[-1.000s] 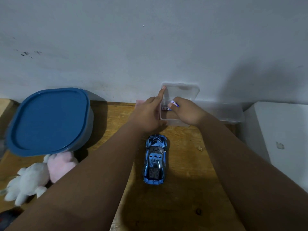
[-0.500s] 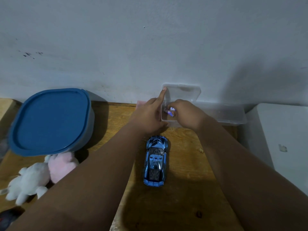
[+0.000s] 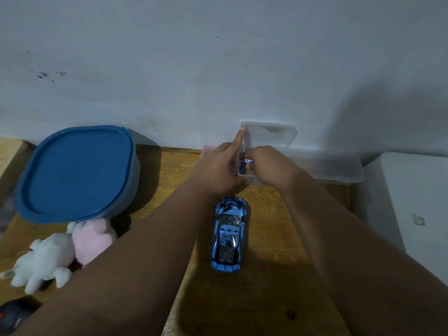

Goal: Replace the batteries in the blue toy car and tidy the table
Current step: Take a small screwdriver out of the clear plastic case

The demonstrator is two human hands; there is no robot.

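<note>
On table, by wall: two hands at one small clear box (image 3: 244, 175), lid (image 3: 269, 134) raised against the wall.
Left hand (image 3: 219, 168): beside the box, index finger extended up to the lid's left edge; nothing pinched, otherwise loosely curled.
Right hand (image 3: 269, 168): fingers reaching into the box, closed on one battery (image 3: 249, 161), blue and white.
Blue toy car (image 3: 228, 235): one, on wooden table (image 3: 266, 275), between the forearms, near the box, untouched, right side up.
Clear boxes: two; second, long one (image 3: 334, 166) right of the first, against the wall.
Blue lidded container (image 3: 77, 170): one, left.
Plush toys: two, white (image 3: 43, 260) and pink (image 3: 92, 238), touching.
White block (image 3: 417, 214): one, right edge.
</note>
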